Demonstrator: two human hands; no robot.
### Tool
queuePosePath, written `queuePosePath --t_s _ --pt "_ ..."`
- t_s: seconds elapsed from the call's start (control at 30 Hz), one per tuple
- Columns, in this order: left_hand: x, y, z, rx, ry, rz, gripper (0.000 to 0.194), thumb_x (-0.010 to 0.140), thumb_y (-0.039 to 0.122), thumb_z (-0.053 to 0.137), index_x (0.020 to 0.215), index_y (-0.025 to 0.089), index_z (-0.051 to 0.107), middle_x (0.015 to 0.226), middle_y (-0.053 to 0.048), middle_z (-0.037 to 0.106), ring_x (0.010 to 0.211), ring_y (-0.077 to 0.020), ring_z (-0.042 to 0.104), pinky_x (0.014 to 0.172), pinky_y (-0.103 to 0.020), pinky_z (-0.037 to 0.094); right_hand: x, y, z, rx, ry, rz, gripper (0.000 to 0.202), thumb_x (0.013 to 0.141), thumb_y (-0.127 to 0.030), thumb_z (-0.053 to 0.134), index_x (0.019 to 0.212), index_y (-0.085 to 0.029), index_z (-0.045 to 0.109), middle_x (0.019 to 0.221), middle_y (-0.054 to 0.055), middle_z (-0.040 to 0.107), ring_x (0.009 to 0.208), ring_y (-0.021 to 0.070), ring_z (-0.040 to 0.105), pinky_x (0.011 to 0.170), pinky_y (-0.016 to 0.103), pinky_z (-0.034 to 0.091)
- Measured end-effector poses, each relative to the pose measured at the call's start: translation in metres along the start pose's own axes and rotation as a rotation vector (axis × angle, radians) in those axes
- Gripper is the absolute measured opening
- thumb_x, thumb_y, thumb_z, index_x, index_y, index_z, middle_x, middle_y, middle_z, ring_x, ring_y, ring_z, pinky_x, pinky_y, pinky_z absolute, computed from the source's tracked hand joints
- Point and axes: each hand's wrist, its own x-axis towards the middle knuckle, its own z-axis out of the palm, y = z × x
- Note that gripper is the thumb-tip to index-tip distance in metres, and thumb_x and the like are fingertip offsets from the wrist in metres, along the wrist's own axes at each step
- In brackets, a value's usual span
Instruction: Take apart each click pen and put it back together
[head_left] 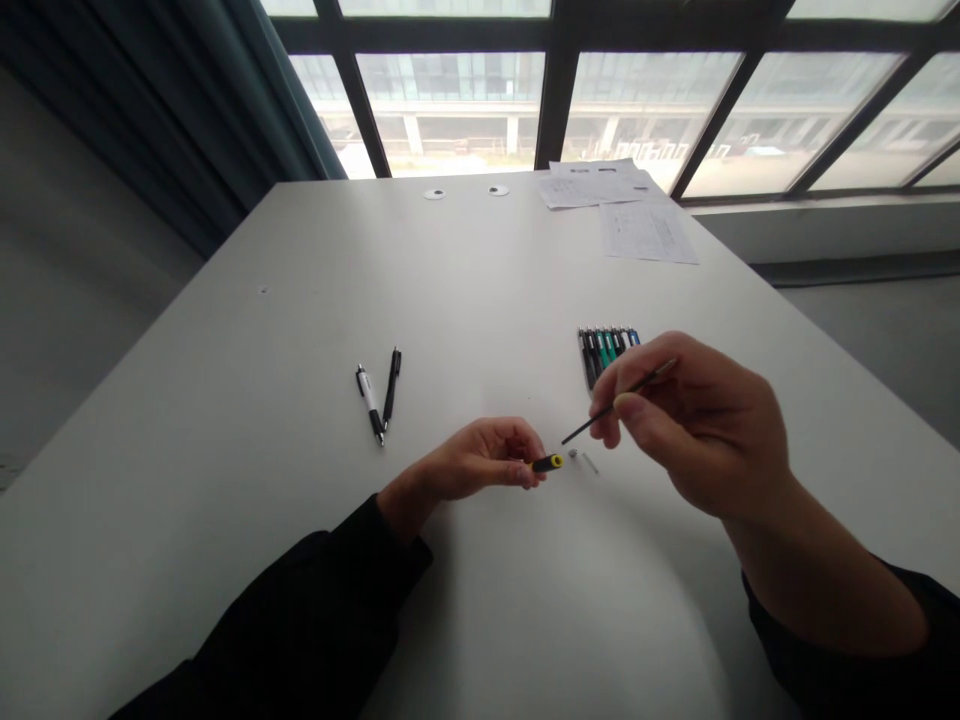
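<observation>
Pen tube (547,463) was black and yellow. Thin stick (583,427) was dark. Worktop (465,300) was white. Sleeves (300,600) were black. Curtain (217,90) was dark blue.

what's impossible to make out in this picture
Head view:
Rear end of black tube with yellow rim: covered by left hand.
Lower ends of several slim coloured pens: behind right hand.
Print on white paper sheets: too small.
Black sleeves: cut off by picture edges.
</observation>
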Motion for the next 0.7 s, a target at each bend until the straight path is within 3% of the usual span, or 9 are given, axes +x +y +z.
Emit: queuePosePath --t_s 0.13,0.33,0.47,0.7 --pt "0.000 -0.001 -0.001 0.001 0.009 -0.004 0.031 0.074 0.030 0.090 0.090 0.013 0.070 0.083 -0.005 0.071 0.072 -0.0123 0.064 0.069 -0.025 0.050 -0.002 -0.001 -0.001 0.002 0.029 -0.017 0.016 0.092 -0.005 0.058 0.092 -0.021 0.063 0.082 0.001 0.068 0.062 0.0133 0.066 0.058 0.029 0.057" --pt "-0.002 -0.002 -0.003 0.005 0.028 0.006 0.030 0.079 0.032 0.086 0.094 0.014 0.067 0.082 -0.004 0.072 0.069 -0.0119 0.065 0.066 -0.024 0.050 0.000 0.005 0.000 -0.254 -0.207 -0.041 0.013 0.087 -0.008 0.065 0.091 -0.020 0.064 0.081 0.001 0.069 0.068 0.0135 0.065 0.062 0.027 0.055" --pt "-0.002 -0.003 -0.004 0.003 0.016 0.036 0.030 0.080 0.035 0.085 0.095 0.015 0.067 0.082 -0.004 0.072 0.069 -0.0117 0.064 0.066 -0.024 0.050 0.003 0.010 -0.003 -0.350 -0.381 0.011 0.013 0.086 -0.019 0.074 0.098 -0.019 0.068 0.091 0.003 0.072 0.074 0.0136 0.066 0.067 0.027 0.057" --pt "-0.001 -0.001 -0.003 0.021 0.018 0.043 0.029 0.081 0.033 0.085 0.095 0.015 0.067 0.081 -0.003 0.071 0.069 -0.0120 0.064 0.066 -0.024 0.049 0.003 0.007 -0.005 -0.301 -0.353 -0.025 0.004 0.091 -0.014 0.069 0.089 -0.017 0.068 0.081 0.002 0.071 0.071 0.0120 0.065 0.066 0.026 0.054"
